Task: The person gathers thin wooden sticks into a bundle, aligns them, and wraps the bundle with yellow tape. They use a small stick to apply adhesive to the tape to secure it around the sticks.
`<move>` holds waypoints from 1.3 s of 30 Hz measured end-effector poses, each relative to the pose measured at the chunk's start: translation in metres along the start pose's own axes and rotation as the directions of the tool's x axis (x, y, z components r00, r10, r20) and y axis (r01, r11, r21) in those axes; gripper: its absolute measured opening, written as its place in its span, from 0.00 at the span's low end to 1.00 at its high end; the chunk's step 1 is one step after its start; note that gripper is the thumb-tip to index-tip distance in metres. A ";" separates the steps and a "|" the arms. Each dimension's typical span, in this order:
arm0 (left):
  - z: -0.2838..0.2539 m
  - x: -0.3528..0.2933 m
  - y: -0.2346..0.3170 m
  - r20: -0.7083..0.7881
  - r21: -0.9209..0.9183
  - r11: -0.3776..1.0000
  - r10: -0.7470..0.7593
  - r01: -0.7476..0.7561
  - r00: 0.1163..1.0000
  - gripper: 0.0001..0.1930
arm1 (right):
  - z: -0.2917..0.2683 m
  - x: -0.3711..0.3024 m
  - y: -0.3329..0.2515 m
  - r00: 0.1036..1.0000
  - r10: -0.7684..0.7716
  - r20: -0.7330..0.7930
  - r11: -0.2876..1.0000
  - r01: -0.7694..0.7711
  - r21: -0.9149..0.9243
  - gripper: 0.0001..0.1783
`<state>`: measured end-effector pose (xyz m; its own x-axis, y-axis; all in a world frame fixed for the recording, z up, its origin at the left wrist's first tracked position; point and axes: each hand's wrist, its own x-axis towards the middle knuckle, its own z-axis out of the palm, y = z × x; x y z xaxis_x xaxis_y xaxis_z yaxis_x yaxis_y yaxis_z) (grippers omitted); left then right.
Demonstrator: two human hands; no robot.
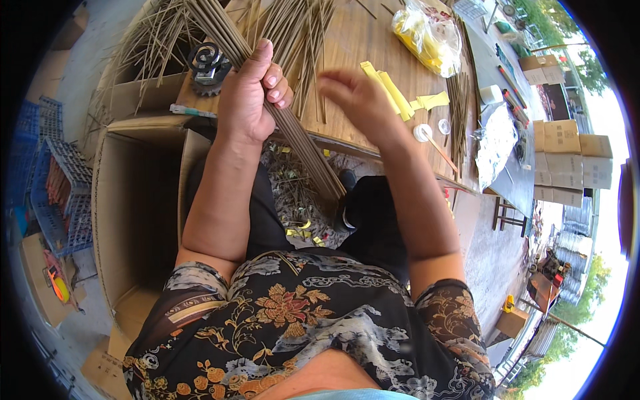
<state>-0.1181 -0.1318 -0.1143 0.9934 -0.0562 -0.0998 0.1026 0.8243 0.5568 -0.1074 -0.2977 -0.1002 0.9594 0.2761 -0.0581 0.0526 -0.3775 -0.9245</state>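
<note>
brown sticks (303,145) (thin) — in left grip (255,93)

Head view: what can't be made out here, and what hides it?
Bundle of sticks, head view: upper end cut off by the top edge; gripped stretch covered by the left hand.
Right hand, head view: blurred, so whether it holds anything is unclear.
Cardboard box, head view: deep interior lost in shadow.
Clear bag, head view: exact contents veiled by crinkled plastic; yellow shows through.

There are two hands (250,100) (363,103), one held stick bundle (297,133), one plastic bag (430,39).
</note>
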 end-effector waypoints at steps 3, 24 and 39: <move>0.009 -0.004 -0.009 -0.038 0.043 0.999 0.033 -0.031 0.999 0.16 | 0.031 -0.055 -0.012 0.995 -0.068 0.079 0.958 0.087 -0.273 0.31; 0.004 -0.005 -0.017 0.475 -0.301 0.886 -0.181 0.352 0.861 0.15 | 0.035 -0.091 -0.014 0.750 0.174 0.639 0.443 -0.639 0.629 0.12; 0.011 -0.007 -0.023 0.023 0.046 0.985 -0.166 0.164 0.986 0.14 | 0.046 -0.082 0.000 0.925 0.281 0.257 0.919 -0.337 0.206 0.13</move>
<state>-0.1271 -0.1570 -0.1175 0.9636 -0.2048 -0.1717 0.2667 0.7771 0.5700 -0.1993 -0.2793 -0.1125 0.8306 0.3760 -0.4107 -0.3321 -0.2576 -0.9074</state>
